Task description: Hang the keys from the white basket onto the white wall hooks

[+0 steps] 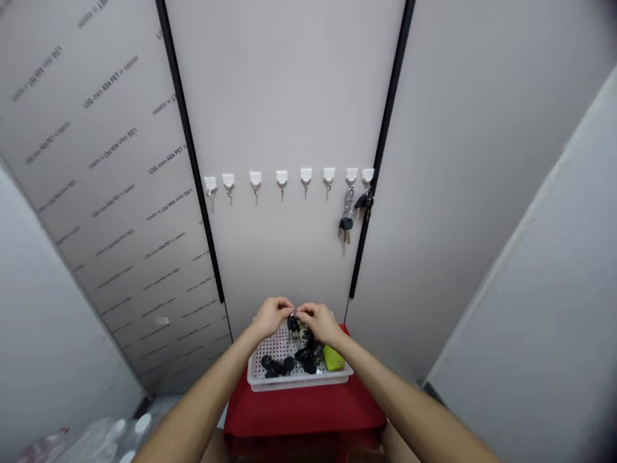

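My left hand point(274, 316) and my right hand point(319, 321) meet above a white perforated basket point(299, 384). Both pinch the top of a bunch of keys point(293, 323), whose dark heads dangle below the fingertips. Inside the basket lie several black keys point(277, 366), more dark keys point(307, 357) and a yellow-green key case point(333, 358). A key ring point(303, 334) shows just under my right fingers. Up on the wall, one bunch of keys point(346, 223) hangs from a hook, with another bunch point(365, 202) on the hook to its right.
A row of white hooks point(281, 178) runs across the light wall panel between two black strips point(191, 151). The basket stands on a red-covered table point(303, 411). Bottles with white caps point(143, 423) are at the lower left. Side walls rise at left and right.
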Motion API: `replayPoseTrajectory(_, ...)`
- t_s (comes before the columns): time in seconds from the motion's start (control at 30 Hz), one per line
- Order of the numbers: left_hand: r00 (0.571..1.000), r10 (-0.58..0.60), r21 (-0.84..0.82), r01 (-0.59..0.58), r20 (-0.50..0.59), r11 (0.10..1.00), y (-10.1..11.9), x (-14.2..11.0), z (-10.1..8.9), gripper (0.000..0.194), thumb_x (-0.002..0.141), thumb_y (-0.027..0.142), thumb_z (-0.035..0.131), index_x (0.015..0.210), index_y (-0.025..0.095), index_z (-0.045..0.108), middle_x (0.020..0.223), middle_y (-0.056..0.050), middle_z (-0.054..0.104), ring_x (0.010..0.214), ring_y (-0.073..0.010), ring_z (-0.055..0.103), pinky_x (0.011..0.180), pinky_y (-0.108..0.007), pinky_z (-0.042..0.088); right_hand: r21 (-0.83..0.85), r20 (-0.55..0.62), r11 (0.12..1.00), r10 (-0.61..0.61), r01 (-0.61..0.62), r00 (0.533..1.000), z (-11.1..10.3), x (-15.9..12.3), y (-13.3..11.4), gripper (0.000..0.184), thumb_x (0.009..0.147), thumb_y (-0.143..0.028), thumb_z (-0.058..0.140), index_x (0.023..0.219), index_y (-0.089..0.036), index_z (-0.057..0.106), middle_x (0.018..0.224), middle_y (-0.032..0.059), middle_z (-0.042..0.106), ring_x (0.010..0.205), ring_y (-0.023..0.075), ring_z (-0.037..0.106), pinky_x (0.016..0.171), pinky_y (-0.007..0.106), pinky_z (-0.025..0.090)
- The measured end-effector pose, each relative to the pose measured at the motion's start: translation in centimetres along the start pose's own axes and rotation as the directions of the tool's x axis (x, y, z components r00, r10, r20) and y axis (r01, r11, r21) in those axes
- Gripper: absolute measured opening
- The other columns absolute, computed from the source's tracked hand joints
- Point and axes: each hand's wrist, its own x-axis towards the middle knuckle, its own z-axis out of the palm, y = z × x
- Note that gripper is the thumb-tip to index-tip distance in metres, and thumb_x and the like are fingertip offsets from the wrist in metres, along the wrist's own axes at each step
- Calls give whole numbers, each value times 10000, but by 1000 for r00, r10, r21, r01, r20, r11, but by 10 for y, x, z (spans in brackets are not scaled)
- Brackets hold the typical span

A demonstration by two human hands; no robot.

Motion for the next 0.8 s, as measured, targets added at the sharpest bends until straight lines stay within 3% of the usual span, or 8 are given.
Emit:
replayPoseTrajectory(0.1, 993, 56, -117, -68, -100, 991, 18, 9, 0, 98, 564, 191, 462, 628, 125, 497, 551, 25, 491, 540, -76, 443, 554, -201, 366, 143, -57, 990, 4, 4, 998, -15, 13, -12, 178, 625, -272, 430, 595, -124, 525, 475, -26, 485, 442, 62, 419, 456, 183, 341)
replayPoseTrajectory(0.2, 959, 160, -127, -194, -234, 973, 41, 19, -1, 106, 561, 172, 474, 658, 130, 474, 603, 14, 500, 573, -78, 458, 570, -204, 380, 203, -135, 978, -19, 47, 991, -42, 30, -37, 152, 611, -254, 437, 550, -125, 489, 429, -41, 447, 396, 47, 390, 422, 175, 336)
replayPoseTrajectory(0.3, 916, 289, -41, -312, -278, 949, 70, 31, -3, 136, 589, 162, 453, 717, 136, 490, 694, -16, 528, 632, -91, 480, 575, -208, 390, 197, -248, 976, -46, 96, 968, -74, 47, -68, 127, 601, -225, 450, 529, -124, 477, 412, -46, 442, 374, 37, 387, 402, 164, 341)
replayPoseTrajectory(0.43, 826, 478, 152, -453, -299, 878, 115, 49, -10, 257, 607, 140, 439, 858, 168, 491, 878, -34, 524, 780, -109, 481, 659, -222, 391, 186, -410, 971, -61, 149, 910, -113, 69, -103, 85, 598, -189, 462, 558, -120, 494, 436, -32, 477, 394, 44, 436, 393, 156, 372)
replayPoseTrajectory(0.5, 803, 524, 244, -467, -285, 850, 137, 59, -14, 292, 613, 143, 435, 900, 174, 483, 924, -36, 513, 811, -114, 477, 693, -228, 384, 175, -480, 970, -64, 167, 875, -129, 80, -117, 69, 602, -170, 462, 568, -121, 498, 444, -27, 485, 404, 49, 453, 385, 155, 385)
replayPoseTrajectory(0.63, 806, 527, 368, -420, -270, 829, 171, 78, -19, 335, 626, 149, 418, 958, 150, 462, 968, -59, 502, 848, -132, 469, 743, -248, 362, 121, -573, 979, -65, 162, 817, -149, 99, -137, 75, 620, -144, 440, 570, -126, 493, 453, -22, 488, 413, 58, 467, 375, 164, 401)
replayPoseTrajectory(0.8, 831, 489, 413, -362, -263, 836, 183, 96, -16, 369, 637, 146, 401, 1004, 132, 428, 1025, -83, 470, 880, -141, 456, 775, -259, 335, -35, -605, 998, -56, 43, 794, -159, 122, -140, 102, 631, -147, 437, 561, -124, 508, 453, -4, 515, 415, 73, 485, 402, 180, 407)
